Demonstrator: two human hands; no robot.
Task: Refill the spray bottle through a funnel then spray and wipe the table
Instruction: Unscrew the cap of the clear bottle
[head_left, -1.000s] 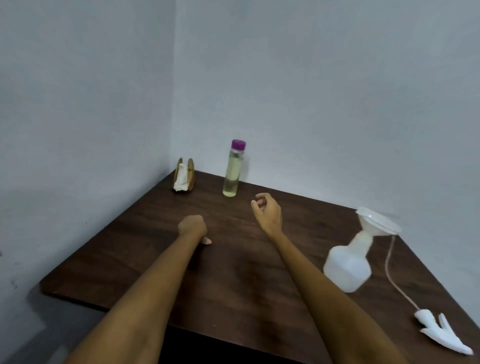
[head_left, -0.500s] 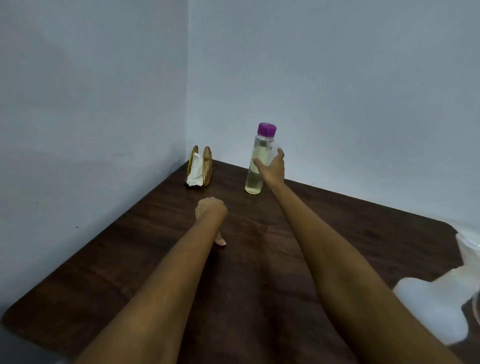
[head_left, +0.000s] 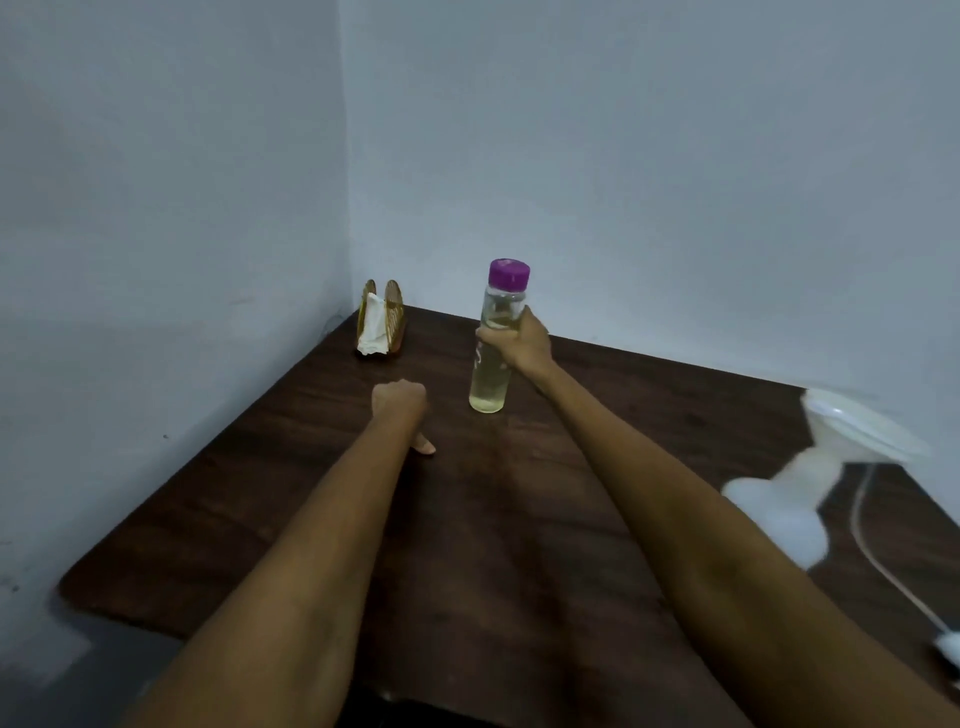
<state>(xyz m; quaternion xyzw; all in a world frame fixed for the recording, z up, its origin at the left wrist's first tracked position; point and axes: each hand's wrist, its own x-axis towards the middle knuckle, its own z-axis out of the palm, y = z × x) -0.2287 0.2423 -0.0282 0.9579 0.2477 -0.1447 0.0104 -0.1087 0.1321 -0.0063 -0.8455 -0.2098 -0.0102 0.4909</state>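
The right hand's grip (head_left: 517, 340) is curled round the upper body of a clear plastic bottle of pale yellow liquid with a purple cap (head_left: 494, 353), held upright near the far corner of the dark wooden counter (head_left: 249, 493). The left hand (head_left: 400, 402) rests just left of it as a fist holding nothing. Well right of the grip, a blurred white spray bottle (head_left: 774, 514) carries a white funnel (head_left: 857, 431); far left stands a wooden napkin holder (head_left: 382, 325).

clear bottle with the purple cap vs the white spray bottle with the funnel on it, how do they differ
The clear bottle with the purple cap is a slim see-through cylinder of pale yellow liquid; the white spray bottle is squat and opaque. The clear bottle is capped; the white one carries a white funnel in its neck. The right hand grips the clear bottle; no hand touches the white one. The clear bottle is nearer the wall corner, the white one at the right. Both are above the dark wooden table.
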